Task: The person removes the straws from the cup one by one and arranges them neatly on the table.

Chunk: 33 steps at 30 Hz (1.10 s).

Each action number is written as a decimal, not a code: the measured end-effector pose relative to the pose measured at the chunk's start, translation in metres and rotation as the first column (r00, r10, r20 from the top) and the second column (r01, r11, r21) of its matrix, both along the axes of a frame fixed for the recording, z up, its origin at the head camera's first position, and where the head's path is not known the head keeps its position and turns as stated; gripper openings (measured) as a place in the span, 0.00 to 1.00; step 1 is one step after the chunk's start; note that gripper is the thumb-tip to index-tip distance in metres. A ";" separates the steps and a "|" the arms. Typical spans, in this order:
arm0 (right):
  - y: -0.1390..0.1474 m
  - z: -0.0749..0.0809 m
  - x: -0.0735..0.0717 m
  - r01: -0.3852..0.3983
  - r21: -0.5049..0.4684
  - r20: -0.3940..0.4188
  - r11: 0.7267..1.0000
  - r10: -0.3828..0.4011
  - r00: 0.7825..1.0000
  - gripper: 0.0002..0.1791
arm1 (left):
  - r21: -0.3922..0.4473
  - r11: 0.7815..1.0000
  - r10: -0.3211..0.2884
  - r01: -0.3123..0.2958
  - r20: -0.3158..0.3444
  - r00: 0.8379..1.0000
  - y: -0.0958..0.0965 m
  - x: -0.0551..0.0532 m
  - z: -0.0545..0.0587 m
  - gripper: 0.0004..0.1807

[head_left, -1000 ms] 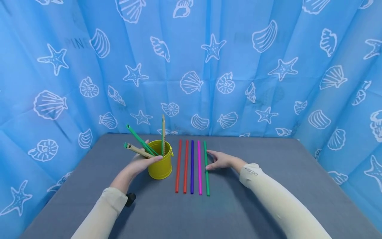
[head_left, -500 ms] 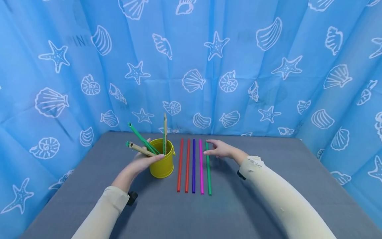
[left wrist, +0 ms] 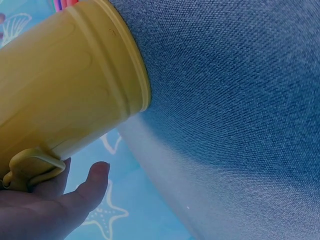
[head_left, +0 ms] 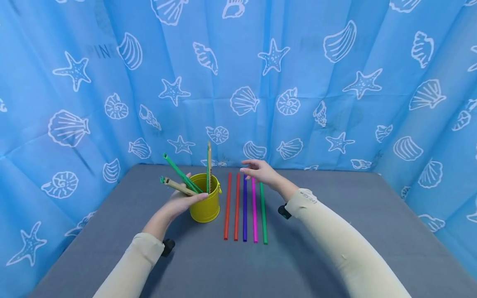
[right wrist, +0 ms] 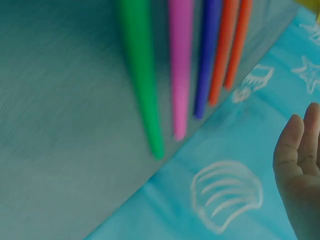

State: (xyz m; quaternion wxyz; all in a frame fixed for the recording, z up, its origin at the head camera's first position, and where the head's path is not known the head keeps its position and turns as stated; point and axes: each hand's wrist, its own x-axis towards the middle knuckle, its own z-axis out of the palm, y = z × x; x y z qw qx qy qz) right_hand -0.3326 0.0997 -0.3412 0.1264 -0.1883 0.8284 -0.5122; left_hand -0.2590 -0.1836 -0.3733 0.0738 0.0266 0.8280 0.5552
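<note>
My left hand [head_left: 178, 205] holds the yellow bucket [head_left: 205, 207] at its left side, thumb along the front of the rim and fingers behind. In the left wrist view, fingers [left wrist: 97, 182] show beside the bucket's wire handle loop [left wrist: 37, 165]. Green and tan sticks lean out of the bucket, one tan stick [head_left: 175, 185] overlapping my left hand. Right of the bucket lie two red sticks [head_left: 227, 207], a blue stick [head_left: 244, 211], a magenta stick [head_left: 255, 215] and a green stick [head_left: 263, 217], side by side. My right hand [head_left: 262, 171], fingers loosely bent, holds nothing above their far ends.
A grey cloth covers the table [head_left: 316, 265]. Behind the table's far edge hangs a blue curtain [head_left: 298, 74] printed with shells and starfish. A dark wrist device [head_left: 169, 247] shows under the left sleeve, another device [head_left: 284, 212] under the right.
My right hand has risen from beside the green stick, moving away from me and leftward over the far stick ends. My left hand stays at the bucket. The head view has shifted slightly.
</note>
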 end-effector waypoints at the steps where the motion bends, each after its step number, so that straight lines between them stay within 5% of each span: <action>1: -0.005 0.000 0.001 -0.008 -0.023 0.007 1.000 0.009 1.000 0.28 | 0.002 1.000 0.000 0.000 0.001 1.000 0.000 0.000 0.000 0.55; 7: -0.035 0.003 0.003 -0.050 -0.126 0.020 0.991 0.053 0.998 0.30 | -0.003 1.000 -0.003 0.003 -0.015 1.000 0.002 -0.002 0.002 0.55; 13: -0.060 0.001 0.003 -0.008 -0.207 0.085 0.978 0.026 0.996 0.32 | -0.033 0.999 0.002 -0.002 0.001 1.000 0.002 0.000 0.002 0.54; 22: -0.094 -0.004 0.000 0.075 -0.219 0.115 0.973 -0.051 0.992 0.29 | -0.041 0.999 -0.001 0.001 -0.007 1.000 0.001 -0.002 -0.001 0.55; 33: -0.110 -0.009 -0.001 0.126 -0.175 0.048 0.977 -0.119 0.992 0.20 | -0.038 0.999 0.008 -0.008 -0.003 1.000 -0.001 -0.002 -0.002 0.55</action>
